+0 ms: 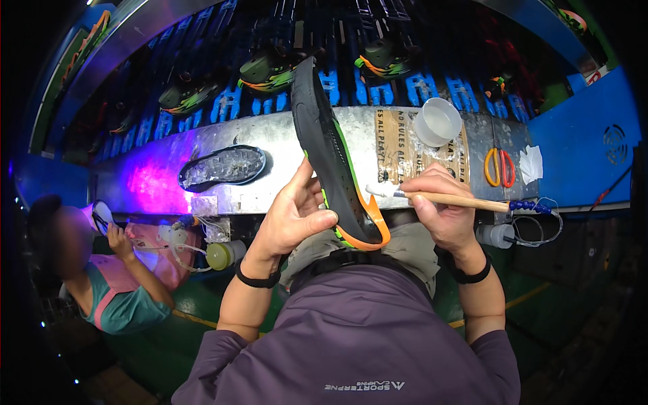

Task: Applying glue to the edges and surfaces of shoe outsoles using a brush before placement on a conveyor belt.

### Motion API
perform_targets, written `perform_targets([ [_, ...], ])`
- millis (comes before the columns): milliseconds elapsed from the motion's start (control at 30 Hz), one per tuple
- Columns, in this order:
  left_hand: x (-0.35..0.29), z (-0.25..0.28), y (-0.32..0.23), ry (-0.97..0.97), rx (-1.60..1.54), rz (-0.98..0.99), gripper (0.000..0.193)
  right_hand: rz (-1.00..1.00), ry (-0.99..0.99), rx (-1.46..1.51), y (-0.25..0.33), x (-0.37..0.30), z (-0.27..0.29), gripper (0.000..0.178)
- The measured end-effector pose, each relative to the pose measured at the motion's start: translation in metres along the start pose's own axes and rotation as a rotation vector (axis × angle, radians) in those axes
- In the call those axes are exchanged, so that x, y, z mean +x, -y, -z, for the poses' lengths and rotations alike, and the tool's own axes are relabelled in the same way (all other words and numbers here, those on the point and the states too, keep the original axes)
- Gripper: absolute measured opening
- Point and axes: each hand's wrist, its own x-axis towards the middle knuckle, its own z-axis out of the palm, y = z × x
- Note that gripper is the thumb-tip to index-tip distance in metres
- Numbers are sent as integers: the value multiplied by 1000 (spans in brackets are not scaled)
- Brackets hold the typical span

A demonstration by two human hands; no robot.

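My left hand (290,219) is closed on the edge of a black shoe sole (332,162) with green and orange trim. The sole stands on a slant, its orange-rimmed end low in front of my waist and the black end far up over the bench. In my right hand (442,210) the fingers pinch a brush (466,200) by its wooden handle. Its white bristles point left, near the orange edge; a small gap seems to part them. A blue segmented piece and thin clear tube trail from the handle's other end.
On the metal bench (283,145) are a whitish-smeared dark sole-shaped piece (223,169), a printed cardboard sheet (391,145), a white tub (437,121), orange-and-red-handled scissors (499,167) and crumpled white paper (532,163). Soles (270,69) sit on blue racks behind. A co-worker (128,290) is at left.
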Motion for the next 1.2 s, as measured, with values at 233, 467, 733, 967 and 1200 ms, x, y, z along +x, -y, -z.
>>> perform_targets([
  [233,-9,-2,-4,-31,147,-125,96,-70,153,88,7,-11,10,14],
  [467,-27,12,9,-92,797,-359,82,-169,18,40,16,-27,2,14],
  [733,-41,20,14,-45,1294,-121,82,-460,-146,422,20,-44,-10,14],
  [967,-14,14,3,-145,-506,-227,74,-131,-604,81,-25,-43,15,30],
  [1200,-24,32,10,95,-1349,-104,64,-204,-691,-325,-99,-42,58,33],
])
